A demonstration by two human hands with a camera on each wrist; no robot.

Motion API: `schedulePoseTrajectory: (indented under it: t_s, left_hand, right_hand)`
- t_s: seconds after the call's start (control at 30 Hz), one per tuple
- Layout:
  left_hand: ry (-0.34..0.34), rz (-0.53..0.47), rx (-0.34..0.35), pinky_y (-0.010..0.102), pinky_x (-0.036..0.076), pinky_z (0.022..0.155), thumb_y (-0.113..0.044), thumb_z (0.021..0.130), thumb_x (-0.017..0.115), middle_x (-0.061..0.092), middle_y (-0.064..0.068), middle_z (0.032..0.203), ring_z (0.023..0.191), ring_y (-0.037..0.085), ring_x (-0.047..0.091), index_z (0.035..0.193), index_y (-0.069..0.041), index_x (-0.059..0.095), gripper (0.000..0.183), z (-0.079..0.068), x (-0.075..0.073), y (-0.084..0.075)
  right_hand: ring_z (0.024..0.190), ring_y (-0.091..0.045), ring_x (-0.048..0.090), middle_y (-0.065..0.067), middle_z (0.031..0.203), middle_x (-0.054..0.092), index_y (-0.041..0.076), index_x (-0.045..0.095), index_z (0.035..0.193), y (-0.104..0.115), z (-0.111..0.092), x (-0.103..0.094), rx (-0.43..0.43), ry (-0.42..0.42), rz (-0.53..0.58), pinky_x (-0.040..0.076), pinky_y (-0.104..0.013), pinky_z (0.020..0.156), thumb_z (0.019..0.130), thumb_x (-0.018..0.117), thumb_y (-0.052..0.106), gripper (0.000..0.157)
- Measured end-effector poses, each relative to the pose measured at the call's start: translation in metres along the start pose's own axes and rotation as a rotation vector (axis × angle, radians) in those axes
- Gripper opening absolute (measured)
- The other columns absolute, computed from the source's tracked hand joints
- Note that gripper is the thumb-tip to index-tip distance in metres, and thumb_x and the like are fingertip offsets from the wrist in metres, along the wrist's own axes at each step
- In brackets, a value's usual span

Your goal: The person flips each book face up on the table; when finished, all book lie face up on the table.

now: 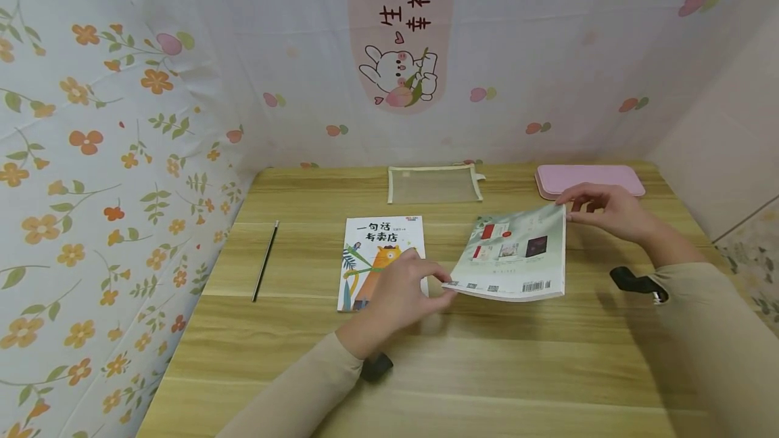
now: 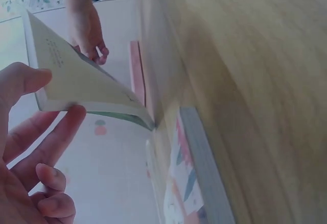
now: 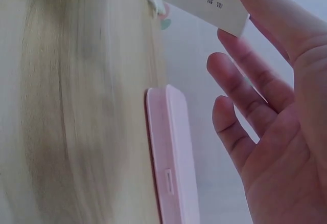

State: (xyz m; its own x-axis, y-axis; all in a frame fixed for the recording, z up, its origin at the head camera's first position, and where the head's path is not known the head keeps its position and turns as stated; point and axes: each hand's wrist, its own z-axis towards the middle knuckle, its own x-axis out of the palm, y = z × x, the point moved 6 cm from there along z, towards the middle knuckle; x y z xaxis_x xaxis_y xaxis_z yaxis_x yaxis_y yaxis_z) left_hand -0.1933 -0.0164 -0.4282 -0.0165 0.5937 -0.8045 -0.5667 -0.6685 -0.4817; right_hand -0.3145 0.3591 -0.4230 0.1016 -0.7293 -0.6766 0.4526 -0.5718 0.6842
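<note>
A thin paperback book [image 1: 511, 255], its pale green back cover with barcode facing up, is held tilted above the table between both hands. My left hand [image 1: 402, 293] pinches its near left corner between thumb and fingers; the left wrist view shows the thumb on top of the book [image 2: 87, 88]. At the far right corner my right hand [image 1: 611, 211] pinches the book, and its other fingers are spread in the right wrist view. Under my left forearm and hand lies a second book [image 1: 371, 255] with an orange cartoon animal on its cover, partly hidden by the hand.
A pink pencil case [image 1: 590, 180] lies at the back right of the wooden table [image 1: 487, 384]. A see-through mesh pouch [image 1: 435, 184] is at the back middle. To the left lies a dark pencil [image 1: 265, 261]. Patterned cloth [image 1: 292, 53] hangs behind and on the left.
</note>
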Motion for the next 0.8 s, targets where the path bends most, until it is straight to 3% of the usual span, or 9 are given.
schedulePoseTrajectory:
  t_s: [0.27,0.43,0.6,0.8]
  left_hand:
    - [-0.082,-0.117,-0.051,0.018,0.032,0.052,-0.036,0.083,0.085,0.076,-0.013,0.088,0.072,0.007,0.045,0.094,-0.027,0.081,0.015,0.003,-0.017,0.003]
    - [-0.12,-0.203,-0.045,0.019,0.031,0.058,-0.031,0.084,0.085,0.076,-0.01,0.087,0.068,0.011,0.041,0.093,-0.024,0.082,0.012,0.006,-0.025,0.003]
    - [-0.148,-0.256,-0.056,0.022,0.034,0.061,-0.028,0.086,0.083,0.075,-0.011,0.085,0.069,0.021,0.048,0.094,-0.021,0.081,0.01,0.01,-0.03,0.006]
    - [-0.184,-0.283,-0.088,0.023,0.033,0.061,-0.027,0.088,0.081,0.066,-0.007,0.073,0.065,0.016,0.044,0.092,-0.02,0.08,0.008,0.014,-0.039,0.012]
  right_hand:
    - [0.082,-0.006,0.057,0.012,0.094,0.068,0.002,0.074,0.109,0.007,0.002,-0.004,0.037,-0.029,0.008,0.045,-0.014,0.074,0.086,0.076,-0.009,0.026]
    - [0.083,-0.004,0.059,0.011,0.092,0.069,0.001,0.073,0.109,0.008,0.003,-0.007,0.068,-0.048,0.0,0.044,-0.013,0.076,0.086,0.076,-0.008,0.024]
    - [0.083,-0.008,0.06,0.008,0.093,0.068,0.003,0.072,0.112,0.015,0.004,-0.009,0.082,-0.029,0.022,0.046,-0.016,0.073,0.091,0.073,-0.003,0.021]
    - [0.08,-0.011,0.06,0.003,0.09,0.067,0.006,0.071,0.11,0.02,0.003,-0.01,0.11,-0.028,0.043,0.046,-0.02,0.068,0.095,0.071,0.002,0.016]
